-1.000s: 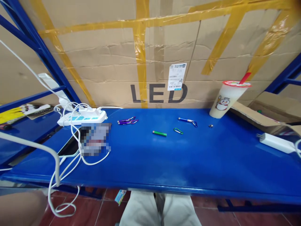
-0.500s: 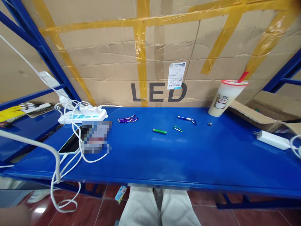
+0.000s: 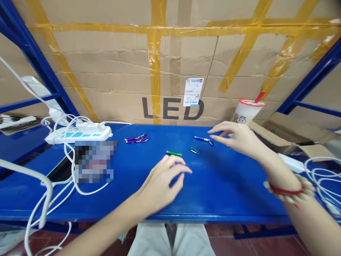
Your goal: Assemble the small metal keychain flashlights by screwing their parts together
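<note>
Just in front of the left hand (image 3: 162,181), a little farther from the person, the green mini flashlight (image 3: 174,153) is lying flat on the blue desk (image 3: 226,192). Its long axis is running almost left to right, across the direction of the fingers. The grip of this hand is loosely spread, the fingers are curling downward and are holding nothing; the fingertips are hovering near the flashlight but are not touching it. The left hand is the nearer one to this flashlight.

The right hand (image 3: 239,139) is also spread and is holding nothing. Its fingertips are pointing to the left, and they are coming just beside the clip end of the blue mini flashlight (image 3: 204,139), which is lying with its long axis also left to right. I cannot tell if they are touching it. Between the two hands, a green carabiner clip (image 3: 194,150) is lying just to the right of the green flashlight. Two purple mini flashlights (image 3: 136,139) are lying well apart to the left, near the white power strip (image 3: 80,132). Behind the right hand, a drink cup (image 3: 246,111) is standing against the cardboard box (image 3: 106,71).
</note>
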